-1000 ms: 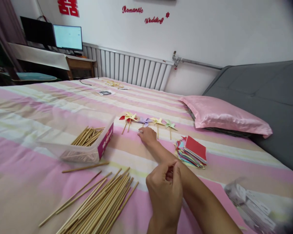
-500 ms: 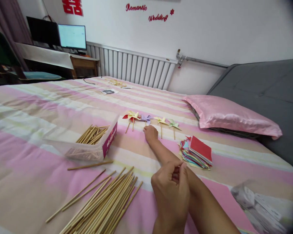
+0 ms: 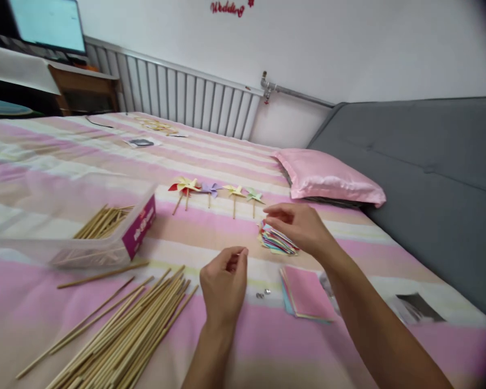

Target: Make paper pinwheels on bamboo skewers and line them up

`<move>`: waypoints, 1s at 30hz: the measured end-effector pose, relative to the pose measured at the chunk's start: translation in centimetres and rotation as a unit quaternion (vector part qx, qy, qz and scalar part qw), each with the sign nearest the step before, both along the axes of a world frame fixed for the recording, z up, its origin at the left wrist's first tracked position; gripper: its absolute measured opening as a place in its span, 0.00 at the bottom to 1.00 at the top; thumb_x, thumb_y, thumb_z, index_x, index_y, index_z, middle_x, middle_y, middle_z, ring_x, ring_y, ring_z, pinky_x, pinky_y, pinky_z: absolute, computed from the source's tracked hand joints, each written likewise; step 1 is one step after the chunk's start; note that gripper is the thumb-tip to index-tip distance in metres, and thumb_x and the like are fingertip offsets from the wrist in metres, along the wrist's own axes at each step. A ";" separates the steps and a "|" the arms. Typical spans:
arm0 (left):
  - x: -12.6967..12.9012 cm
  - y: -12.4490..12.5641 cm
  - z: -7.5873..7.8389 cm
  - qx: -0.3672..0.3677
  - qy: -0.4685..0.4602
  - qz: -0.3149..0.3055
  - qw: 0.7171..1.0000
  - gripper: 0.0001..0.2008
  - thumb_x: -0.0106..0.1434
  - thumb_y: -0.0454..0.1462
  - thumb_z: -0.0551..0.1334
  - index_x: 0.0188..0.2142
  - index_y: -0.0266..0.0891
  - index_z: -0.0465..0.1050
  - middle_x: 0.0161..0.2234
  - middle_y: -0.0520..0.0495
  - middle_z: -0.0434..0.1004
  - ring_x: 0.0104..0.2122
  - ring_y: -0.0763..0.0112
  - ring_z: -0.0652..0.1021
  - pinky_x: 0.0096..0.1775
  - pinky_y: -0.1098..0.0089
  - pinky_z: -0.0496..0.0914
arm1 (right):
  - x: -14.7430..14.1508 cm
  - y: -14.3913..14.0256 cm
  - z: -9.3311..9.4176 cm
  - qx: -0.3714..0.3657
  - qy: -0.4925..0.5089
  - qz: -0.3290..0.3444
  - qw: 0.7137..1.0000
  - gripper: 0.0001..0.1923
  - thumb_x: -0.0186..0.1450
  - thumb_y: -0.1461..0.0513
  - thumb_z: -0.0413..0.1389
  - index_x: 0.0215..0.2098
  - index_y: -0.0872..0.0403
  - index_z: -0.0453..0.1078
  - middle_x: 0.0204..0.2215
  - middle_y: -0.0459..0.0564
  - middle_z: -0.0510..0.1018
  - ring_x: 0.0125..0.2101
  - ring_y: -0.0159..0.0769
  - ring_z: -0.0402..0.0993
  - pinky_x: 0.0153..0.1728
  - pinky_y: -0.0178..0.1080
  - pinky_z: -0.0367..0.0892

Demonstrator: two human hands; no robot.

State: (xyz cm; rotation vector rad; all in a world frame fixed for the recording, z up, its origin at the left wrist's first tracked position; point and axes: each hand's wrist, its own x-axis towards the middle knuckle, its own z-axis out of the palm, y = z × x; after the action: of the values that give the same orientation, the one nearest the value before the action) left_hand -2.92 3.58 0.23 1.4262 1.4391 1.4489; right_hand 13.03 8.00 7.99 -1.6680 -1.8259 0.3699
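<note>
Right hand (image 3: pixel 302 227) now over paper stack (image 3: pixel 276 241)

Pink pillow (image 3: pixel 328 177) beside grey headboard (image 3: pixel 429 173); sticks (image 3: pixel 121 335) loose on bed (image 3: pixel 44 302); more in box (image 3: pixel 140 229); radiator (image 3: pixel 178 102) behind.

Right hand (image 3: pixel 297 227) off the pinwheels (image 3: pixel 210 190), now over the paper stack (image 3: pixel 276 241) (fingers spread).

Matt paper squares (image 3: pixel 277 241), bare wooden sticks (image 3: pixel 137 329), glossy satin pillow (image 3: pixel 328 177).
</note>
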 end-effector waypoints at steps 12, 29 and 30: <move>2.8 0.5 -1.7 -0.059 0.151 -0.101 0.982 0.12 0.55 0.43 0.58 0.29 0.39 0.76 0.22 0.49 0.77 0.23 0.69 0.75 0.27 0.72 0.68 | 8.4 -9.7 -6.6 -0.075 -0.035 -0.164 0.983 0.16 0.55 0.65 0.54 0.42 0.50 0.73 0.38 0.47 0.79 0.35 0.36 0.75 0.38 0.37 0.68; 4.2 0.4 -2.1 -0.064 0.215 -0.119 0.967 0.12 0.55 0.43 0.59 0.29 0.39 0.77 0.24 0.49 0.78 0.23 0.70 0.75 0.26 0.73 0.66 | 9.0 -8.9 -9.3 -0.199 -0.159 0.046 0.966 0.34 0.51 0.65 0.59 0.56 0.51 0.61 0.57 0.51 0.63 0.57 0.41 0.58 0.55 0.41 0.54; 4.3 0.4 -2.1 -0.064 0.216 -0.118 0.967 0.12 0.54 0.43 0.59 0.29 0.39 0.77 0.24 0.49 0.78 0.22 0.70 0.75 0.26 0.72 0.66 | 9.0 -8.9 -9.3 -0.203 -0.158 0.044 0.965 0.34 0.51 0.64 0.60 0.56 0.51 0.61 0.57 0.51 0.64 0.56 0.41 0.59 0.54 0.41 0.55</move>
State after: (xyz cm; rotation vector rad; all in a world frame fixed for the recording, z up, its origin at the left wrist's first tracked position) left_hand 1.36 3.96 -1.84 1.8357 1.5196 0.9152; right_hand 22.05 -0.89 -1.30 -2.0185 -2.1731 0.5745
